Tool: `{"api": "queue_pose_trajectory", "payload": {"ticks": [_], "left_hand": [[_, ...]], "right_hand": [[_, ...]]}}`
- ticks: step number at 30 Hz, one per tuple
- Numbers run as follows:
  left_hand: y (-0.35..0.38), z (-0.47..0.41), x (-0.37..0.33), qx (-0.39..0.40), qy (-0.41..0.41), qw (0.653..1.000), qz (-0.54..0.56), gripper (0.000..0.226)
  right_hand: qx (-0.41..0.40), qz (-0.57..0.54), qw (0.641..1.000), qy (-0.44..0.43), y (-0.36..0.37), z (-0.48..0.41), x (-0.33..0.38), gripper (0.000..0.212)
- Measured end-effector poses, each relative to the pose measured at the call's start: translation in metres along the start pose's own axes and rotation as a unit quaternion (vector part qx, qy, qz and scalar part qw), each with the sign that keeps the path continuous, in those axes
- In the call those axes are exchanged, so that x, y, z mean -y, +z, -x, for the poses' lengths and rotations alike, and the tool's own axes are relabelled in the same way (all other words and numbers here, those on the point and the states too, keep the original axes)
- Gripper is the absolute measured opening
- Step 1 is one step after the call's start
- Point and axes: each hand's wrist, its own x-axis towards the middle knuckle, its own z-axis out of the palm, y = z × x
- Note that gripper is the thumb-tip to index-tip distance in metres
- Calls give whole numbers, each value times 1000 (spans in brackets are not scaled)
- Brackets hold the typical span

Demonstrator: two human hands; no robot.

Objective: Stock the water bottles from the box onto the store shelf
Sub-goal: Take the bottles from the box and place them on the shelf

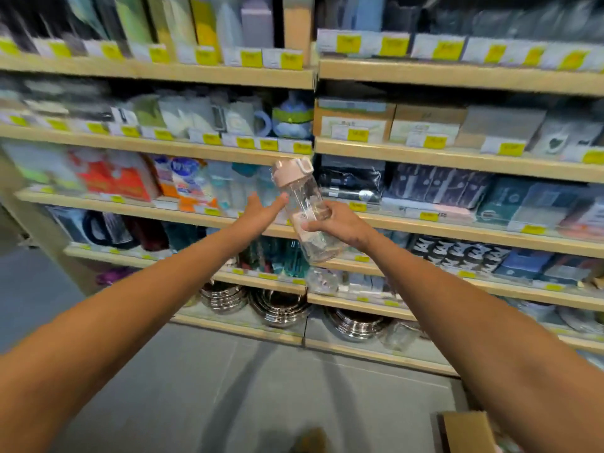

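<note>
Shelves (457,163) of pale wood fill the whole wall in front of me, and they carry many packed goods with yellow price labels (434,142); most of these goods are blurred. Under the shelves is the grey floor (228,387). On the lowest board stand stacks of shiny metal bowls (277,308). At the bottom right, on the floor, I see a corner of the brown cardboard box (467,433).

Both my arms reach forward to the shelves. The water bottle (307,204) is in the air in front of the middle boards, not yet on any board. It is clear, with a pale pink lid (292,170), and it is tilted, with the lid up and to the left.

My right hand (340,225) holds the bottle around its lower body, with the fingers and thumb curled around it. My left hand (261,212) holds nothing; its fingers are straight and spread. Its fingertips are just beside the upper part of the bottle, but I cannot tell if they touch it.
</note>
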Motion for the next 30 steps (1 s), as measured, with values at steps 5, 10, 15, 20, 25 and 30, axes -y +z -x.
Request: {"api": "queue_pose_trajectory", "payload": {"ticks": [5, 10, 15, 20, 25, 30], "left_hand": [[-56, -39, -32, -10, 44, 989, 140, 86], [-124, -86, -71, 22, 144, 979, 141, 26], [-184, -143, -117, -30, 205, 974, 90, 50], [-234, -186, -163, -77, 266, 952, 132, 42], [-288, -225, -200, -168, 321, 916, 176, 38], [-348, -244, -225, -103, 332, 909, 231, 47]], "right_hand": [[-3, -57, 996, -74, 11, -62, 79, 73], [-10, -93, 990, -102, 19, -133, 139, 39], [-26, -118, 981, -151, 13, -199, 201, 42], [-69, -101, 968, -221, -3, -258, 269, 18], [-134, -61, 943, -297, -8, -304, 346, 63], [-127, -34, 929, -346, -3, -333, 416, 37]]}}
